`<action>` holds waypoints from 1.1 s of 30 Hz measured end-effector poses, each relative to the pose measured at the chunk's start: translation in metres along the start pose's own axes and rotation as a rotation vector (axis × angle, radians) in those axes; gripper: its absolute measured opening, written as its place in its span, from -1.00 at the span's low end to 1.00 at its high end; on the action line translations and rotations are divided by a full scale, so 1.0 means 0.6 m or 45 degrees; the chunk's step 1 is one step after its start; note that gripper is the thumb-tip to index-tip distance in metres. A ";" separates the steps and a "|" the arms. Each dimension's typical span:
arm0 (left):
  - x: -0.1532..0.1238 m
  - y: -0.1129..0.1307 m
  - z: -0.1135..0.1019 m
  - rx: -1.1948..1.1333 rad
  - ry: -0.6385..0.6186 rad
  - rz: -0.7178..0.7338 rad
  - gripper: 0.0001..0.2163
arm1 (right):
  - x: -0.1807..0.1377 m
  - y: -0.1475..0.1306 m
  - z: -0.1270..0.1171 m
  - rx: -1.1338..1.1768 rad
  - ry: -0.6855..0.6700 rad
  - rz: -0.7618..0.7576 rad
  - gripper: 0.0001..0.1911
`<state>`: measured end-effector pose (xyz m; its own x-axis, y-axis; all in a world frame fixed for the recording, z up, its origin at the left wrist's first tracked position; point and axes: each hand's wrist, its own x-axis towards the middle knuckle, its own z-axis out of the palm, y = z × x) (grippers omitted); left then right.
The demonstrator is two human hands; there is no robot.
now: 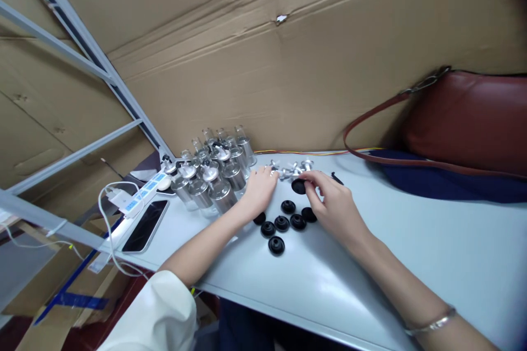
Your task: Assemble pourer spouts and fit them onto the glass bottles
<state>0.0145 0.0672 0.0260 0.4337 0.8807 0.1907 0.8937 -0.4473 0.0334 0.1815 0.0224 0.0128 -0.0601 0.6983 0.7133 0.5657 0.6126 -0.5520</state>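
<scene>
Between the thumb and fingers of my right hand [335, 205] is a round black cap [298, 186], held just above the table. My left hand [261, 189] is beside the glass bottles, its fingers curled in at the edge of a group of small silvery metal pieces [294, 169]; whatever is in its fingertips is hidden. Several more black caps, one of them a ribbed disc [276, 245], lie on the table below and between both hands. Glass bottles with metal bands [222, 193] stand at the left, some topped with silvery fittings.
A phone [146, 226] and a white power strip [146, 192] with cables lie at the left, by a metal rack post [123, 104]. A brown bag [469, 115] rests on dark blue cloth [436, 175] at the right. Cardboard [288, 82] walls the table's back. A small black piece [337, 178] lies beyond my right hand.
</scene>
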 end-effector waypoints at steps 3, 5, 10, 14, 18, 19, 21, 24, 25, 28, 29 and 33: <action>0.008 -0.005 0.004 0.002 0.008 -0.024 -0.79 | 0.001 0.005 0.002 0.013 0.014 0.024 -0.84; 0.006 -0.007 -0.001 -0.037 0.028 -0.014 -0.77 | 0.002 0.009 0.002 0.014 0.016 0.027 -0.85; -0.039 0.004 -0.028 -0.244 0.151 0.080 -0.69 | 0.006 0.021 -0.004 0.006 0.102 0.055 -0.76; -0.113 0.028 -0.023 -0.768 0.366 0.320 -0.72 | 0.010 0.028 -0.011 -0.024 0.162 0.116 -0.75; -0.178 0.049 0.016 -1.168 0.354 0.879 -0.61 | 0.010 0.027 -0.010 -0.026 0.125 0.208 -0.80; -0.189 0.054 0.027 -1.191 0.264 0.991 -0.61 | 0.010 0.027 -0.009 -0.030 0.098 0.229 -0.81; -0.205 0.061 0.045 -1.208 0.006 1.065 -0.73 | 0.008 0.028 -0.006 -0.055 0.037 0.265 -0.82; -0.215 0.068 0.061 -1.262 -0.221 0.958 -0.75 | 0.006 0.030 -0.004 -0.087 -0.050 0.344 -0.84; -0.215 0.068 0.064 -1.296 -0.227 0.907 -0.72 | 0.006 0.031 -0.004 -0.085 -0.082 0.386 -0.83; -0.214 0.063 0.071 -1.405 -0.288 0.837 -0.70 | 0.007 0.031 -0.006 -0.085 -0.157 0.480 -0.83; -0.214 0.060 0.074 -1.440 -0.338 0.825 -0.71 | 0.007 0.029 -0.007 -0.105 -0.170 0.476 -0.84; -0.215 0.046 0.083 -1.476 -0.587 0.709 -0.73 | 0.009 0.014 -0.011 -0.248 -0.175 0.292 -0.83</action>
<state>-0.0113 -0.0511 -0.0467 0.9037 0.4123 0.1151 0.0810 -0.4288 0.8998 0.1914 0.0285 0.0148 -0.0157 0.8615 0.5075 0.7231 0.3603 -0.5893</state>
